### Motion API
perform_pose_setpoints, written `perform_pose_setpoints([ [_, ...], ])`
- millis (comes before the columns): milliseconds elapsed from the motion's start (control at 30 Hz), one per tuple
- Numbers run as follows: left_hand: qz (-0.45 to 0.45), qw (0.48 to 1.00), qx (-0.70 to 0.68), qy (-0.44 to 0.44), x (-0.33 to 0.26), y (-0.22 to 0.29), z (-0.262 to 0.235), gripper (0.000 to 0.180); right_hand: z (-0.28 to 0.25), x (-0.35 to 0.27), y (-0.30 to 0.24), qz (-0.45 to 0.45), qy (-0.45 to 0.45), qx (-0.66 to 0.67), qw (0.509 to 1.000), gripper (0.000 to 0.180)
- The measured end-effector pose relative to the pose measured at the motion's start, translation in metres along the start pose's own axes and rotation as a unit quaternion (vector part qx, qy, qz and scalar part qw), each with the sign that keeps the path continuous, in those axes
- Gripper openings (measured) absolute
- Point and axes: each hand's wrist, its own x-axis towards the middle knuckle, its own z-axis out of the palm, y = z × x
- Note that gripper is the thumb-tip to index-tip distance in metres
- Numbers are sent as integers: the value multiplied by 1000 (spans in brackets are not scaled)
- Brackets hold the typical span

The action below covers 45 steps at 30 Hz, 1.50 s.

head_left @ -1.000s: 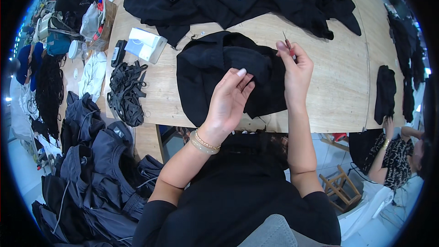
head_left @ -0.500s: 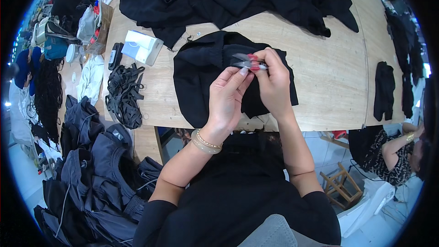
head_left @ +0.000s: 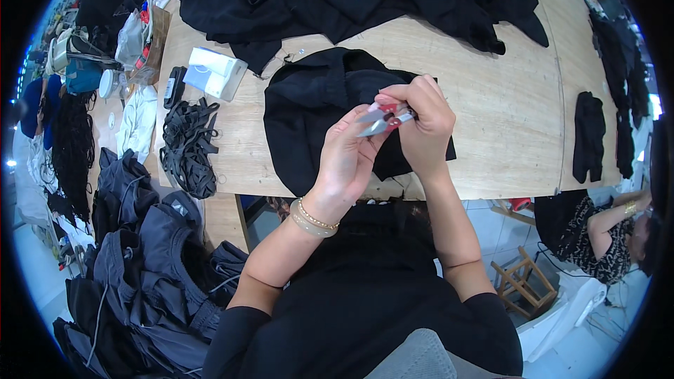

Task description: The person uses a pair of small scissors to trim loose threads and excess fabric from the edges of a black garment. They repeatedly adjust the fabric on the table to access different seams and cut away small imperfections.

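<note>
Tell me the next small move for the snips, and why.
Probably ease the snips slightly clear of the left hand before closing them: the right hand holds them above the black garment, and their blades, blurred but seemingly parted, overlap the left hand in this view.

There's one snipper (head_left: 386, 124) — one white carton (head_left: 215, 74), one wooden stool (head_left: 523, 283).
</note>
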Motion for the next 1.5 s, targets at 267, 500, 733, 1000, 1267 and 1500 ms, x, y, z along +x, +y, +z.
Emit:
perform_pose_setpoints([
  [267, 7, 1000, -12, 24, 8, 4, -8, 5, -23, 3, -3, 268, 74, 249, 928, 16],
  [500, -7, 999, -20, 34, 6, 4, -3, 7, -37, -23, 12, 108, 31, -31, 993, 22],
  [733, 5, 999, -3, 40, 7, 3, -1, 9, -23, -16, 5, 52, 35, -87, 994, 26],
  [1000, 2, 999, -7, 33, 7, 1, -2, 10, -17, -11, 1, -4, 31, -154, 988, 27],
  [1267, 10, 1000, -18, 21, 7, 5, -4, 8, -28, -21, 9, 83, 59, -44, 994, 29],
  [1500, 9, 1000, -6, 23, 6, 1, -2, 7, -21, -19, 5, 8, 36, -144, 989, 25],
])
